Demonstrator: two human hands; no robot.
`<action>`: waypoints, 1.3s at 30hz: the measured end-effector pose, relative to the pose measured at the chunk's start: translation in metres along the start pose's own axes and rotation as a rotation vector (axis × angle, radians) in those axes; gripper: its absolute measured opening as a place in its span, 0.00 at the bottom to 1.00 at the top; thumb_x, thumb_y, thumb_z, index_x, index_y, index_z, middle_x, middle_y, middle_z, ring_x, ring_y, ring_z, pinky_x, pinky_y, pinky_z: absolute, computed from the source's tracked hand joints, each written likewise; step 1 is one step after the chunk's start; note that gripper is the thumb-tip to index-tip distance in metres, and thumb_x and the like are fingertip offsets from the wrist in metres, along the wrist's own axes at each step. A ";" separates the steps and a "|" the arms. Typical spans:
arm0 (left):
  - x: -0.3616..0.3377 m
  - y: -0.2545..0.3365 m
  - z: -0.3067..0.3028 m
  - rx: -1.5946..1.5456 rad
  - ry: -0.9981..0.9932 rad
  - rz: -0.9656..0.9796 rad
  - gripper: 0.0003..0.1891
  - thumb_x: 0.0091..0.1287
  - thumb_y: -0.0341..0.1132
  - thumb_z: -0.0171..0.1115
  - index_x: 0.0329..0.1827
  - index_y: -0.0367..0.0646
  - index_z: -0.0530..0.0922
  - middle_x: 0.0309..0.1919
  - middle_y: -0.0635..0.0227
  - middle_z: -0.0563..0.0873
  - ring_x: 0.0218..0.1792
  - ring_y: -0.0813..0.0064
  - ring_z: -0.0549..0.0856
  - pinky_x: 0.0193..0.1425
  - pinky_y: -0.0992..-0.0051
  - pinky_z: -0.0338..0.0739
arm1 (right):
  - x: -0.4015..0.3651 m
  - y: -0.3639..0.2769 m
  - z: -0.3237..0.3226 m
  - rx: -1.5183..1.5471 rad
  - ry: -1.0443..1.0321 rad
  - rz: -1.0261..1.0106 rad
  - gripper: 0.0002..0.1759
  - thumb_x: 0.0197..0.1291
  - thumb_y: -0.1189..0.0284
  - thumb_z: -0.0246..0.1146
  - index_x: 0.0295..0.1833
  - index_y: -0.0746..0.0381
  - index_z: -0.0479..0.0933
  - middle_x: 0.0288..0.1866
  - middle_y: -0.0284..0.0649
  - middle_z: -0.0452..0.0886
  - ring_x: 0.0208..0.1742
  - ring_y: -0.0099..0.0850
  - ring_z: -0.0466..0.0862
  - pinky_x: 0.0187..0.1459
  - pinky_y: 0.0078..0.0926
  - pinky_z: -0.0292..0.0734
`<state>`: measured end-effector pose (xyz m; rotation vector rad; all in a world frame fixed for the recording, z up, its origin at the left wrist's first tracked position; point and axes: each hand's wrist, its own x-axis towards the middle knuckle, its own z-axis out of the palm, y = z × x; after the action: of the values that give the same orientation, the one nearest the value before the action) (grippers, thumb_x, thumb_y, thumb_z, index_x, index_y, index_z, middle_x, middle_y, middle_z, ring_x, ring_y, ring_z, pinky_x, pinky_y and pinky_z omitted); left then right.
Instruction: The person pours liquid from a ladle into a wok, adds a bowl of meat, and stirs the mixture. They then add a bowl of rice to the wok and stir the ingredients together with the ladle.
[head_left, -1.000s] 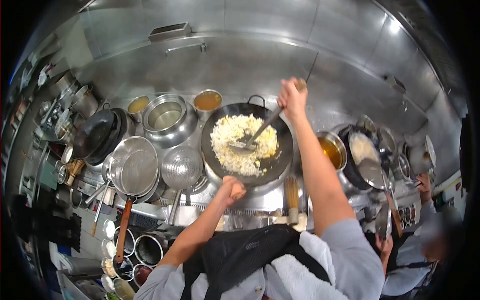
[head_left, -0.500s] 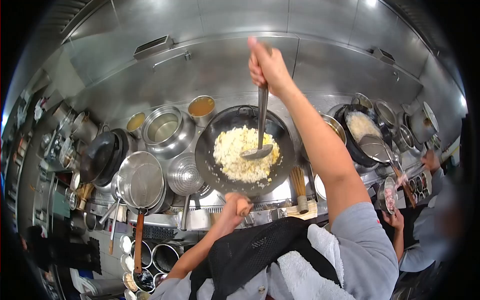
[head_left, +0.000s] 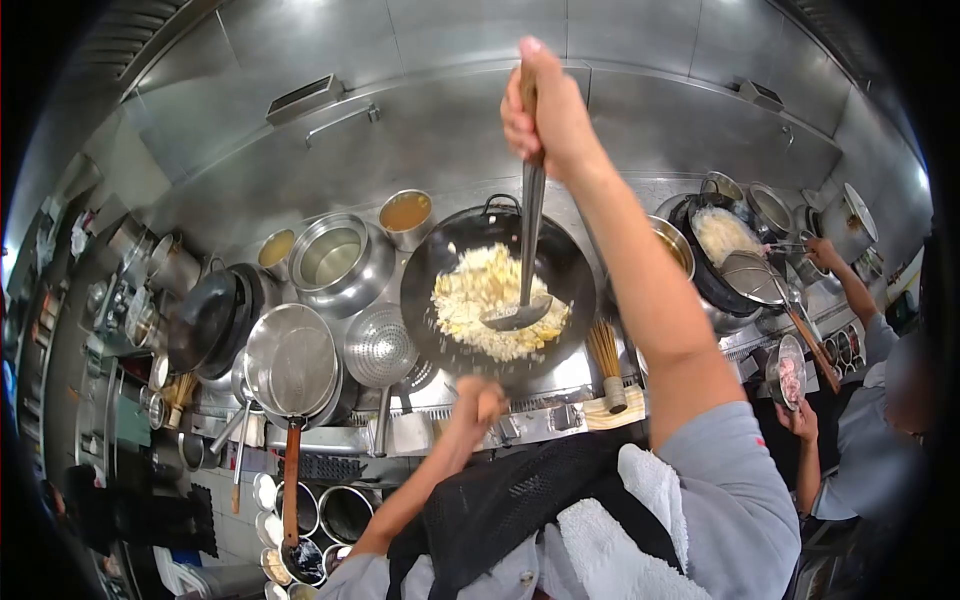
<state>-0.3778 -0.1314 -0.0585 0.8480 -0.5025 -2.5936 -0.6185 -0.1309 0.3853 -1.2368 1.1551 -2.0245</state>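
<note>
My right hand (head_left: 550, 112) grips the upper end of a long-handled ladle (head_left: 532, 210). The ladle's bowl rests in the fried rice (head_left: 488, 290), which is mixed with yellow bits of egg. The rice lies in a black wok (head_left: 422, 335), and some loose grains look blurred in motion. At the near side of the wok, my left hand (head_left: 474, 408) is closed around its handle, which the fingers mostly cover.
Left of the wok are a perforated skimmer (head_left: 380, 345), a mesh strainer (head_left: 291, 358), a steel pot (head_left: 340, 262) and a container of brown liquid (head_left: 405, 212). A bamboo brush (head_left: 606, 362) lies right. A co-worker's hand (head_left: 800, 420) holds a bowl of meat (head_left: 789, 375).
The wok has shifted slightly right and tilted, stirring up the rice. My right hand and ladle have moved a little. The co-worker's other hand has reached towards the wok on the right.
</note>
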 end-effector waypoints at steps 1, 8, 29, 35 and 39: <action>0.018 0.017 0.022 0.008 -0.028 0.013 0.08 0.73 0.36 0.62 0.48 0.43 0.75 0.40 0.60 0.85 0.37 0.63 0.87 0.42 0.58 0.89 | -0.009 0.013 0.008 -0.031 0.007 -0.010 0.33 0.76 0.44 0.49 0.23 0.57 0.64 0.13 0.32 0.63 0.10 0.22 0.61 0.14 0.25 0.57; -0.031 -0.027 -0.033 0.012 -0.055 0.116 0.08 0.75 0.39 0.62 0.47 0.46 0.75 0.37 0.60 0.83 0.36 0.65 0.85 0.41 0.58 0.88 | 0.011 0.038 -0.042 0.035 0.036 -0.008 0.32 0.75 0.43 0.46 0.24 0.56 0.63 0.13 0.31 0.61 0.10 0.23 0.59 0.16 0.26 0.58; 0.079 0.041 0.013 0.044 -0.043 -0.025 0.08 0.70 0.38 0.60 0.44 0.44 0.76 0.36 0.58 0.83 0.32 0.61 0.86 0.31 0.63 0.89 | 0.020 -0.049 -0.042 0.141 -0.053 -0.106 0.33 0.77 0.41 0.46 0.24 0.54 0.66 0.12 0.28 0.61 0.10 0.22 0.60 0.14 0.25 0.58; 0.099 0.035 0.014 0.013 0.041 0.055 0.06 0.65 0.28 0.61 0.40 0.40 0.73 0.34 0.56 0.81 0.31 0.59 0.85 0.34 0.58 0.92 | 0.013 0.149 -0.063 0.159 0.027 -0.036 0.34 0.78 0.42 0.42 0.25 0.57 0.64 0.12 0.31 0.62 0.10 0.23 0.61 0.15 0.25 0.58; 0.099 0.036 0.014 0.015 0.091 0.043 0.05 0.66 0.28 0.61 0.40 0.41 0.74 0.35 0.57 0.81 0.34 0.61 0.86 0.41 0.56 0.92 | 0.027 0.077 -0.023 0.182 -0.054 -0.040 0.33 0.76 0.42 0.45 0.26 0.58 0.64 0.12 0.33 0.62 0.11 0.24 0.61 0.16 0.26 0.59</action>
<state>-0.4526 -0.2034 -0.0802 0.9449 -0.5097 -2.5025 -0.6526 -0.1816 0.3265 -1.2245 0.9059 -2.0610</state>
